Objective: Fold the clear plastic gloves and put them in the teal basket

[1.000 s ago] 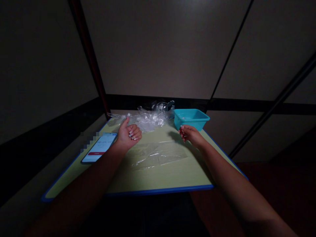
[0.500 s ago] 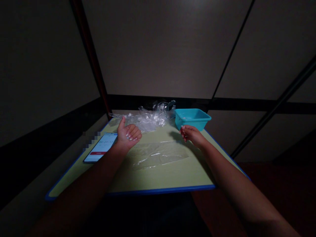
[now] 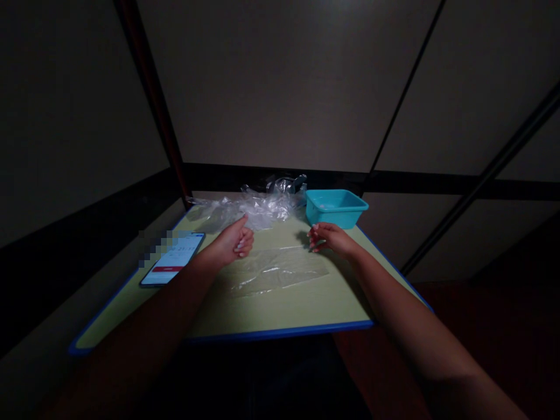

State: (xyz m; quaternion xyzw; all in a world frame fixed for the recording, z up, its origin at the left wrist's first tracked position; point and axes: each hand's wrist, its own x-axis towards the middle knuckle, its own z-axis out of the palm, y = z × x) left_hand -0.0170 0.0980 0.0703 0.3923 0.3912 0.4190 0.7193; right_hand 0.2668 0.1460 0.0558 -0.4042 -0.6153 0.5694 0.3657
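A flat clear plastic bag [image 3: 280, 273] lies across the middle of the light green table [image 3: 280, 315]. Over its left end is my left hand [image 3: 236, 240], its fingers curled in and the thumb up; whether something small is inside cannot be made out. My right hand [image 3: 328, 238] hovers above the bag's right end, in front of the teal basin, with bent fingers somewhat apart and nothing visible between them. A pile of crumpled clear plastic bags [image 3: 262, 207] sits at the back of the table, beyond both hands.
The teal basin [image 3: 336, 219] stands at the back right, a small pale item inside. A phone [image 3: 175, 259] with a lit screen lies at the left edge, beside my left forearm. A panelled wall rises behind the table.
My left hand has turned, its thumb tipping right and its fingers curling tighter. My right hand has moved slightly left and its fingers have spread a little. The view has shifted slightly.
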